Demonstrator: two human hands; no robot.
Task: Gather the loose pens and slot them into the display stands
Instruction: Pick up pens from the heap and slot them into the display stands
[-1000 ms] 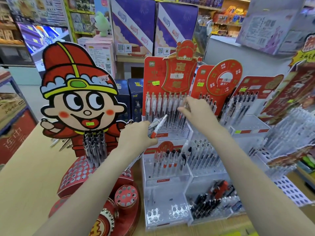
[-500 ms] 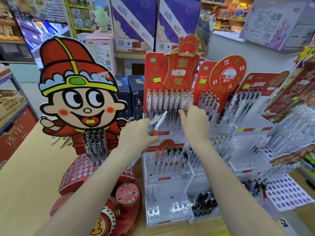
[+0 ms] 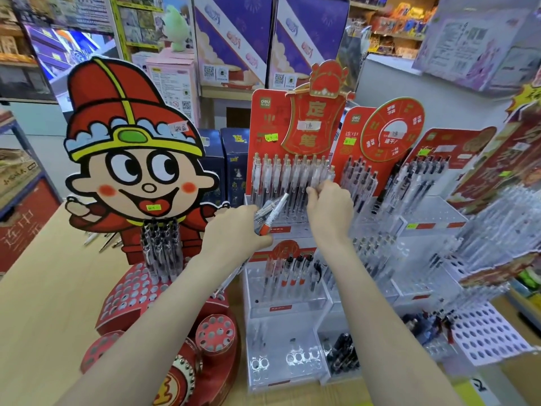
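Judging by the stands, the task is partway done. Top row of the clear stand [image 3: 292,291] is packed with upright pens [image 3: 288,183]; the tier below carries only a short row, with open slots left and right of it. The bottom tier looks nearly bare. The red round stand [image 3: 131,291] under the cartoon cutout [image 3: 128,159] holds one dense cluster at its back, and most of its holes are unfilled. A few loose pens [image 3: 102,241] are seen lying on the table [image 3: 44,288] behind that cutout, not yet gathered. So a fair share is judged to be left.

Left hand [image 3: 234,235]: fingers are curled tight round a small bundle [image 3: 270,213] of pens, one with a red grip end, tips angled up toward the top row. The bundle is held just in front of that row, not slotted.

Right hand [image 3: 329,206]: fingers are bent and pinched at a clear pen [image 3: 322,178] at the right end of the top row, thumb side hidden. Whether that pen is fully seated in its slot cannot be told; blur and the hand cover the base.

Next move is judged to be seating that pen, then feeding from the bundle one at a time.
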